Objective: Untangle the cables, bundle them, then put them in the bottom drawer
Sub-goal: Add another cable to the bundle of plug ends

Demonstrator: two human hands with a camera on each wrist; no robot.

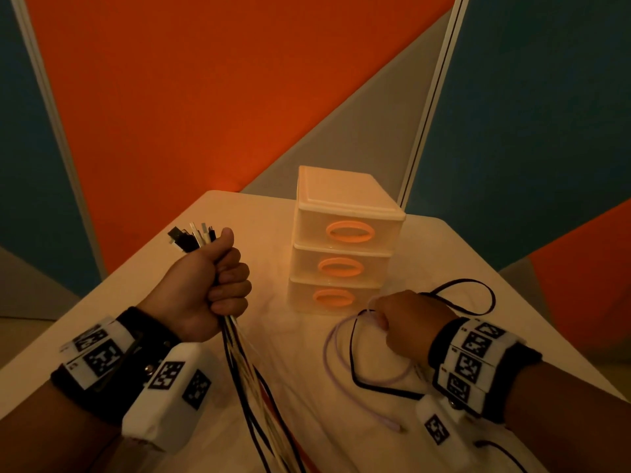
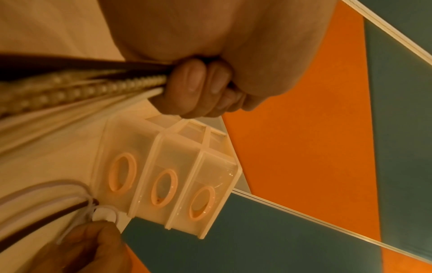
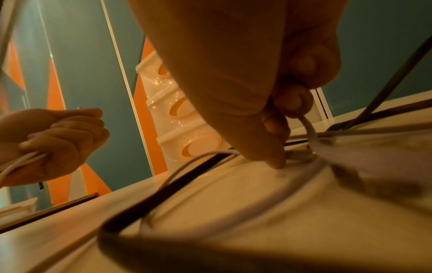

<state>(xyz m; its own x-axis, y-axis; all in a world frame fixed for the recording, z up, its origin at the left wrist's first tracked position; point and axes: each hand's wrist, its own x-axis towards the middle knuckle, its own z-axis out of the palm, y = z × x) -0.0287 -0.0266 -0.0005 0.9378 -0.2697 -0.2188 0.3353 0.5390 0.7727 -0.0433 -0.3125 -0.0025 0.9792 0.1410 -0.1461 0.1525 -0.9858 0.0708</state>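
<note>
My left hand (image 1: 218, 281) is a fist around a bundle of cables (image 1: 252, 380), held upright over the table's left side. Black and white plug ends (image 1: 193, 237) stick out above the thumb, and the strands hang down toward me. In the left wrist view my fingers (image 2: 198, 86) curl round black, white and braided cables (image 2: 93, 86). My right hand (image 1: 406, 322) sits low on the table, gripping a looped pale cable (image 1: 329, 356) and a black cable (image 1: 474, 295). The three-drawer unit (image 1: 341, 240) stands between and beyond both hands, all drawers closed; the bottom drawer (image 1: 333, 298) is just left of my right hand.
The white table (image 1: 461, 254) narrows toward a far corner behind the drawer unit. Orange, blue and grey wall panels (image 1: 205, 97) close off the back. Loose cable loops lie on the table round my right hand.
</note>
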